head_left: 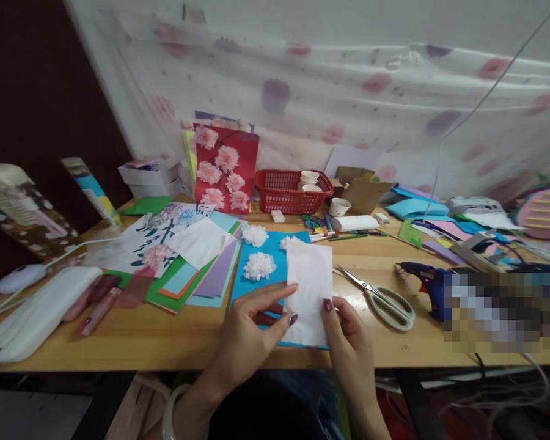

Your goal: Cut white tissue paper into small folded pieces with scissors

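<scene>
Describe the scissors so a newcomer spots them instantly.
On the wooden table, find the white paper pinched by the right hand. The scissors lie between that paper and the blue glue gun, set apart by pointed metal blades and pale looped handles.

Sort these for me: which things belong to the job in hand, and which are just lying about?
Likely in the job:
- white paper, held by left hand and right hand
- blue sheet with white flowers
- perhaps scissors and glue gun, both unheld

Probably lying about:
- red basket with cups
- spotted container
</scene>
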{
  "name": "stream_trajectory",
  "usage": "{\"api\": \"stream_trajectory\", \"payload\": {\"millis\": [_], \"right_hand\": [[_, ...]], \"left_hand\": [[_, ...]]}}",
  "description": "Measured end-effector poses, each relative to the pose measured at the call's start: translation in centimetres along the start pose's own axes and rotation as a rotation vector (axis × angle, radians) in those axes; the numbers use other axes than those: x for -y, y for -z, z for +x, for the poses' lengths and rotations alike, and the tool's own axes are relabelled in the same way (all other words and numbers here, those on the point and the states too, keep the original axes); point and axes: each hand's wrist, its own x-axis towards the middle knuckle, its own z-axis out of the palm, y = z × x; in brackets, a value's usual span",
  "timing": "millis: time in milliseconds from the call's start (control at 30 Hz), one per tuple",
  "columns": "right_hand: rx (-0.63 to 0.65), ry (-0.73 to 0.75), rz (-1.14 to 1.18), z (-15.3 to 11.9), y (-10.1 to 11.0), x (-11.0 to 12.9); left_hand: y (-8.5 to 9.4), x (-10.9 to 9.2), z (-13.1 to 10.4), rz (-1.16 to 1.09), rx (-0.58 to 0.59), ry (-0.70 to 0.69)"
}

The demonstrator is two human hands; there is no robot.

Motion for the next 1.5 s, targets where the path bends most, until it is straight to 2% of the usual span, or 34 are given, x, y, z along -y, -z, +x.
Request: {"api": "stream_trajectory", "payload": {"millis": [100, 300, 400, 500, 600, 800, 1067, 1233, 1500], "right_hand": [[-0.019, 0.023, -0.051, -0.1, -0.1, -0.2], [-0.136, 0.079, -0.126, -0.3, 0.0, -0.5], [-0.129, 0.093, -0.106, -0.1, 0.2, -0.2], [-0.127, 0.139, -0.077, 0.2, 0.3, 0.3], [-0.182, 0.152, -0.079, 0.2, 0.2, 0.5], [-0.255, 0.129, 0.037, 0.3, 0.4, 0.2], [-0.428, 0.225, -0.129, 0.2, 0.5, 0.3], [-0.391, 0.235, -0.111, -0.3, 0.5, 0.2], [-0.32, 0.159, 0.016, -0.4, 0.2, 0.5]], "left_hand": [[-0.3, -0.3, -0.2, 0.02, 0.033, -0.015], [-0.5, -0.5, -0.5, 0.045, 0.043, -0.038], [-0.5, -0.5, -0.5, 0.057, 0.055, -0.035], [-0.6, -0.6, -0.5, 0.072, 0.13, -0.033], [-0.6, -0.8, -0.7, 0.071, 0.18, -0.027], [-0.4, -1.0, -0.7, 0.088, 0.19, -0.026], [0.1, -0.9, -1.2, 0.104, 0.285, -0.044], [0.2, -1.2, -0.9, 0.116, 0.318, -0.076], [-0.5, -1.3, -0.5, 0.104, 0.202, -0.107]]}}
